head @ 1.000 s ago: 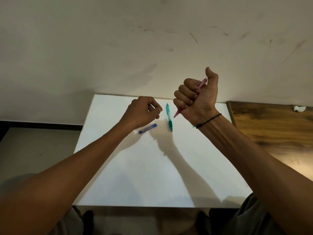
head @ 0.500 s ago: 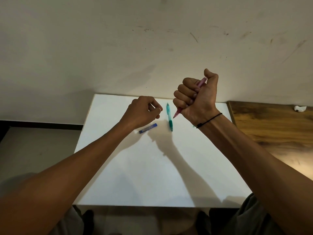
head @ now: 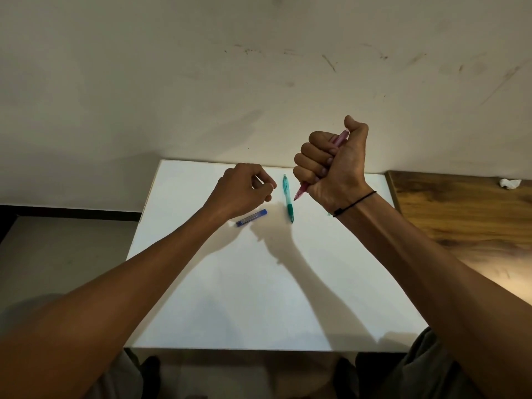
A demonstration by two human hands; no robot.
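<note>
My right hand (head: 334, 165) is raised above the white table (head: 259, 298) and grips a pink mechanical pencil (head: 341, 137) in a fist. The thumb sits on the pencil's top end and the tip (head: 299, 194) points down to the left. My left hand (head: 244, 188) hovers low over the table with its fingers curled, thumb and forefinger pinching what looks like a thin pale lead, too small to make out. A teal pen (head: 288, 198) lies on the table between the hands. A small blue lead case (head: 251, 218) lies just under my left wrist.
The table's far edge meets a scuffed pale wall (head: 259, 82). A wooden surface (head: 466, 214) adjoins the table on the right, with a crumpled white scrap (head: 509, 183) at its back. The floor (head: 57, 254) lies to the left, and my knees show below the near edge.
My right thumb has bent down a little onto the pink pencil's top end. The left hand, the teal pen and the blue case have stayed put.
</note>
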